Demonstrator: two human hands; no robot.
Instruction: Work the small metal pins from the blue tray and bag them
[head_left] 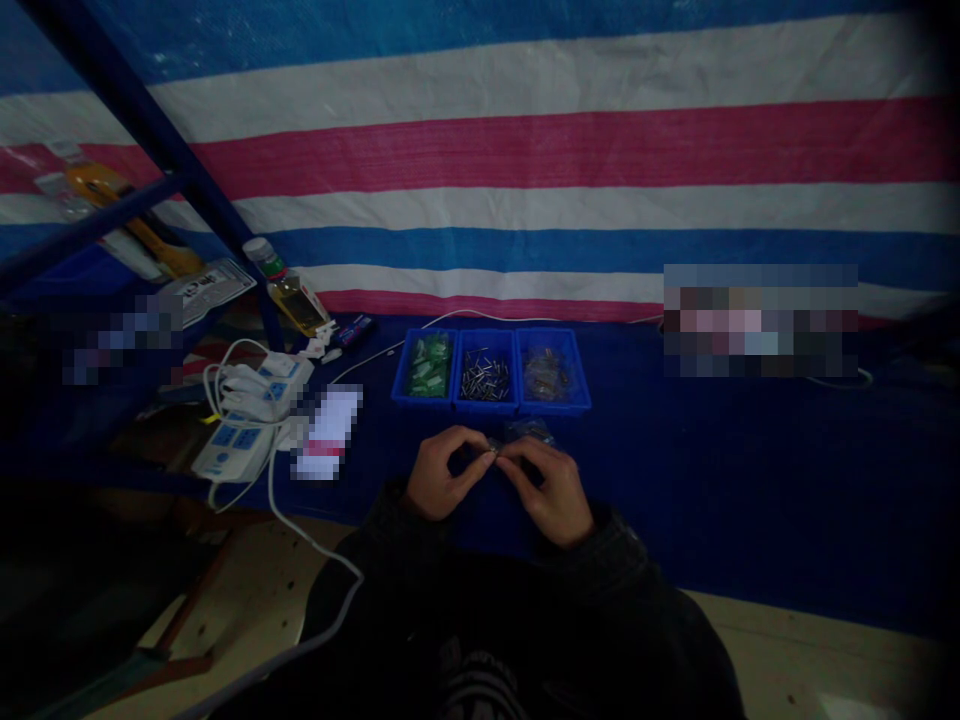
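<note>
My left hand (448, 472) and my right hand (551, 490) meet in front of the blue bins, both closed with thumb and forefinger pinched. Between their fingertips is something small and partly shiny, too dark and tiny to name. Just beyond my right fingers lies a clear plastic packet (531, 431). Three joined blue bins stand behind my hands. The left bin holds green-and-white small pieces (429, 366), the middle one thin metal pins or rivets (486, 378), and the right one a heap of small clear bags or pieces (545, 376).
On the left are white power strips (238, 445) with tangled cables and a phone with a lit screen (328, 432). A bottle (289, 290) leans near the blue metal frame (161, 150). A striped sheet (487, 150) hangs behind the blue table (720, 470).
</note>
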